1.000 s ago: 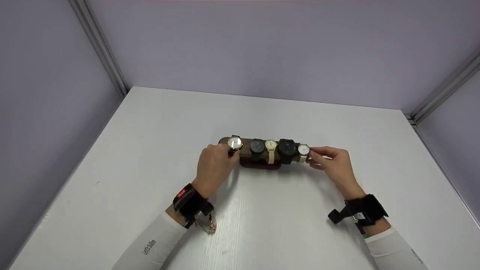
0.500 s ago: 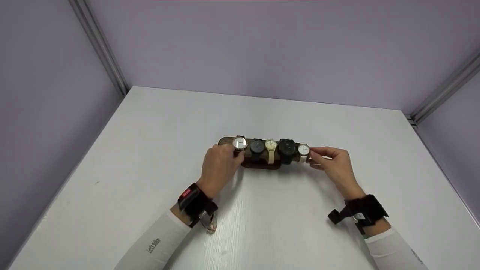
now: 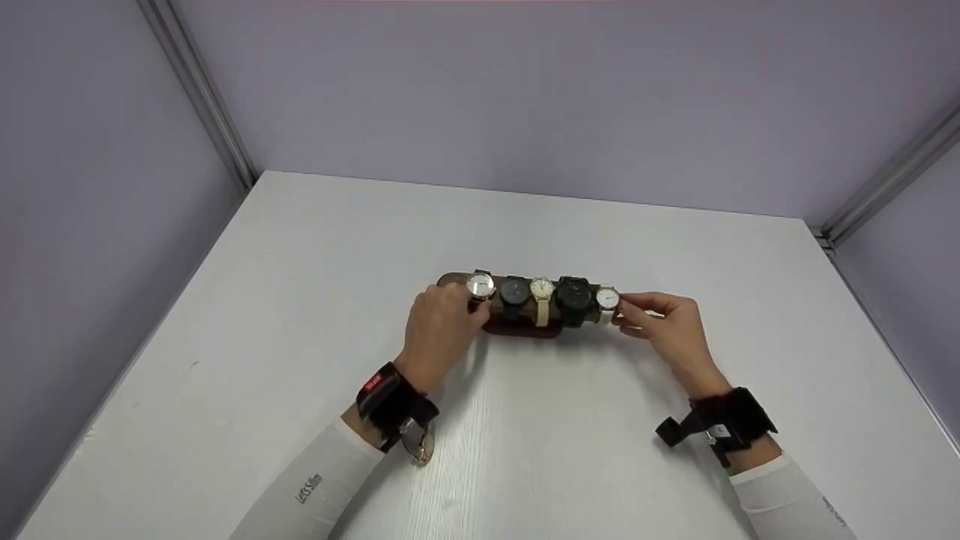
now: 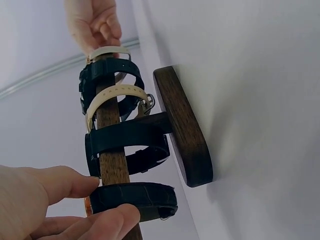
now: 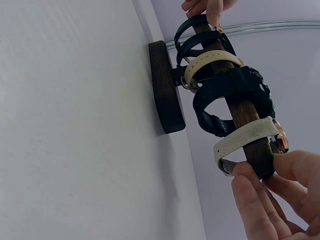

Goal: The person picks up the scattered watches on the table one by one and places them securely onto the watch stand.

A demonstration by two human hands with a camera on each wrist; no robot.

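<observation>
A dark wooden watch stand [image 3: 525, 328] stands mid-table, its bar [image 4: 113, 165] carrying several watches. My left hand [image 3: 474, 309] pinches the leftmost watch [image 3: 480, 286], which has a silver face. In the left wrist view, thumb and forefinger press on its black strap [image 4: 134, 200]. My right hand [image 3: 621, 310] pinches the right end of the bar [image 5: 261, 159], just past the white-strapped watch [image 3: 607, 299]. That watch's pale strap [image 5: 245, 136] lies right above my fingertips [image 5: 252, 195]. Between these two sit a black watch [image 3: 514, 292], a cream one [image 3: 541, 289] and a bulky black one [image 3: 574, 295].
The white table [image 3: 525, 450] is closed in by lilac walls [image 3: 495, 90] at the back and on both sides, with metal corner rails [image 3: 202, 90]. Black wrist straps [image 3: 731, 424] sit on both forearms. The stand's oval base [image 4: 186, 131] rests flat on the table.
My left hand slid the leftmost watch a little to the right along the bar, closer to the black one. The right hand and the stand stayed put.
</observation>
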